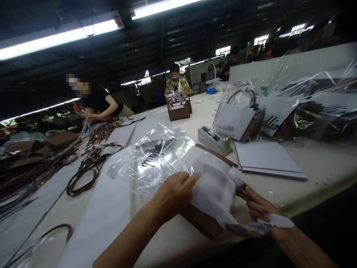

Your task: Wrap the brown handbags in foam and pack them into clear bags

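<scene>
A brown bag (202,219) lies on its side on the white table, with white tissue paper (213,182) over it. My left hand (177,191) is closed at the left edge of the tissue; what its fingers pinch is too small to make out. At the bag's right end, my right hand (258,206) grips the wrapped handle (242,190). A strip of clear wrapping hangs by the right wrist. Just beyond my left hand, a clear plastic bag with black lettering (156,156) touches the tissue.
A tape dispenser (214,139) and white cards (270,158) lie beyond the bag. Plastic-wrapped bags (237,115) stand at the right. Brown straps (83,171) lie at the left. Two people work across the table, one behind a brown bag (179,111).
</scene>
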